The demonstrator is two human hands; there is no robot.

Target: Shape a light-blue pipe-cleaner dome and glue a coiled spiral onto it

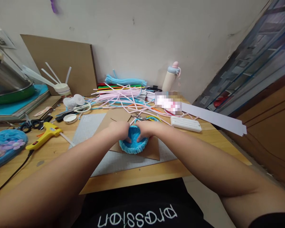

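With your left hand and right hand you grasp the blue fuzzy bowl near the front edge of the bench; its base and wall seem already formed, but what remains cannot be told.

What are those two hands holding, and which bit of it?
A fuzzy blue bowl: the left hand and right hand hold its opposite sides, with their thumbs inside.

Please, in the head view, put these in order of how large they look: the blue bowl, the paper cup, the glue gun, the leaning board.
1. Leaning board
2. Blue bowl and glue gun, too alike to rank
3. Paper cup
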